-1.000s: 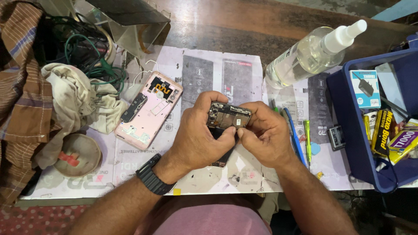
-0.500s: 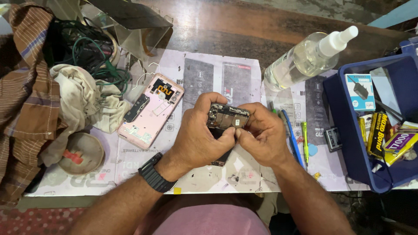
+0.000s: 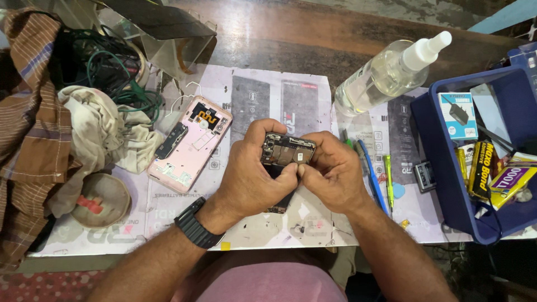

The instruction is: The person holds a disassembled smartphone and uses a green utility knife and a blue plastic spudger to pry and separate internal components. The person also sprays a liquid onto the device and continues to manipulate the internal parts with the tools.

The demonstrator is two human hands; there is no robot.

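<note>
**Both hands clamp an opened phone over the work mat**

A printed work mat (image 3: 251,95) covers most of the wooden table (image 3: 313,39). On the right sits a blue plastic bin (image 3: 442,184) filled with small boxes and adhesive tubes. A brown striped cloth (image 3: 25,140) and a soiled white rag (image 3: 100,134) lie at the left, with a tangle of green cables (image 3: 112,67) behind them. A clear spray bottle (image 3: 386,75) lies tilted beside the bin. A pink phone back housing (image 3: 190,142) rests inside-up on the mat, left of the hands.

The opened phone body (image 3: 286,151) is lifted just above the middle of the mat, circuit side up, with camera modules and metal shields bare. It looks light and stiff but fragile: the safe hold is along the frame edges, clear of the board and any thin ribbon connectors. Its lower part is hidden by the palms.

The left hand (image 3: 254,179), with a black wristwatch (image 3: 196,223) on its wrist, wraps the left edge with fingers curled over the top. The right hand (image 3: 333,173) closes tightly on the right edge. Both thumbs meet at the lower middle, perhaps pressing on a part, though the contact point is hidden. A blue pry tool (image 3: 372,173) and a yellow-green screwdriver (image 3: 387,182) lie just right of the right hand.
</note>
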